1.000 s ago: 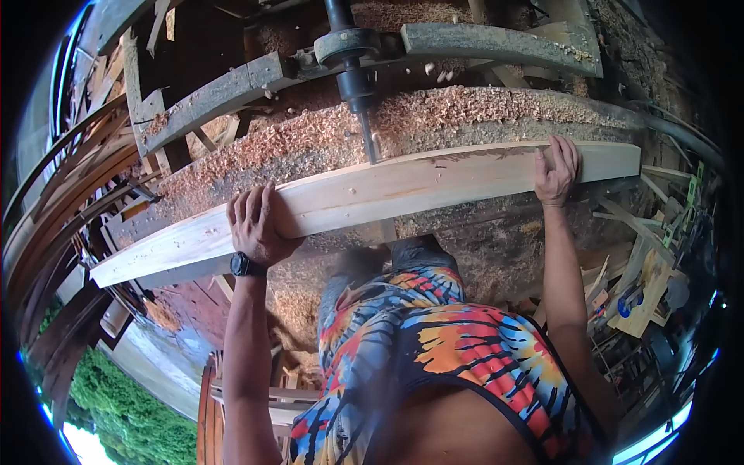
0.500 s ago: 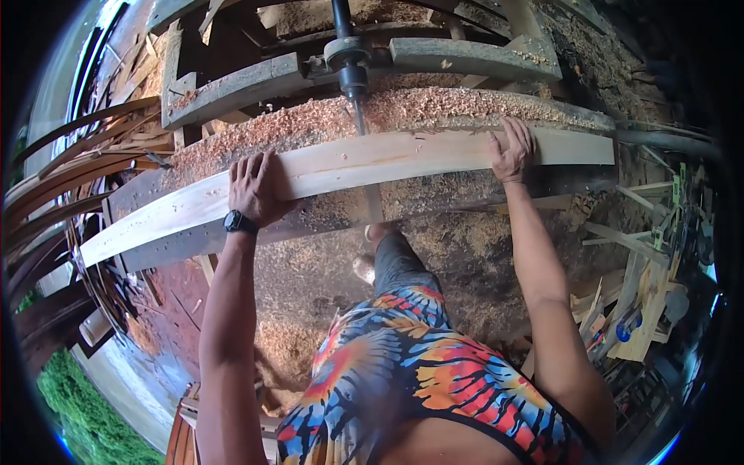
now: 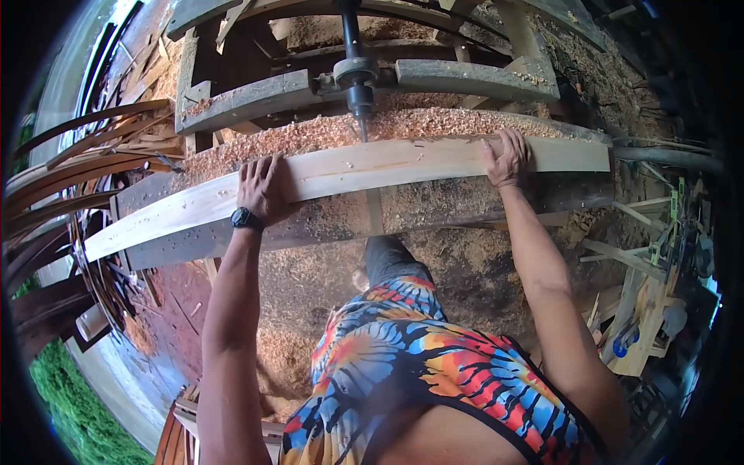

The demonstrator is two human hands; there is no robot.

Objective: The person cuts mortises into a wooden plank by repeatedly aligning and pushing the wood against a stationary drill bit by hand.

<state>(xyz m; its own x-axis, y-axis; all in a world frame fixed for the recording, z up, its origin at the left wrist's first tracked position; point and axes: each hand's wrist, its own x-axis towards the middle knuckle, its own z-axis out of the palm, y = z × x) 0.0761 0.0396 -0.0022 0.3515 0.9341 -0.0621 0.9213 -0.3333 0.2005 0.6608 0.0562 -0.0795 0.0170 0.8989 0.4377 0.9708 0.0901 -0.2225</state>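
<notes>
A long pale wooden board (image 3: 372, 164) lies across a dark bench (image 3: 329, 221), its left end jutting over the bench's near side. My left hand (image 3: 263, 190) is on the left part of the board, fingers over its top and thumb side toward the near edge; a dark watch (image 3: 245, 218) is on that wrist. Farther right, my right hand (image 3: 509, 159) grips the board with its fingers at the far edge. Between the hands, a thin metal bit (image 3: 363, 129) on a dark machine shaft (image 3: 358, 85) points at the board's far edge. Whether it touches the wood is unclear.
Wood shavings (image 3: 302, 132) cover the far side of the bench. Behind it stands a wooden frame (image 3: 473, 77) around the shaft. Bent strips (image 3: 85, 174) are piled on the left. Scrap wood (image 3: 647, 310) leans at the right. Sawdust (image 3: 302, 291) lies on the floor.
The board has shifted slightly toward the machine with both hands on it, so less of the bit shows. My view has tilted a little, and one foot is now hidden under the bench.
</notes>
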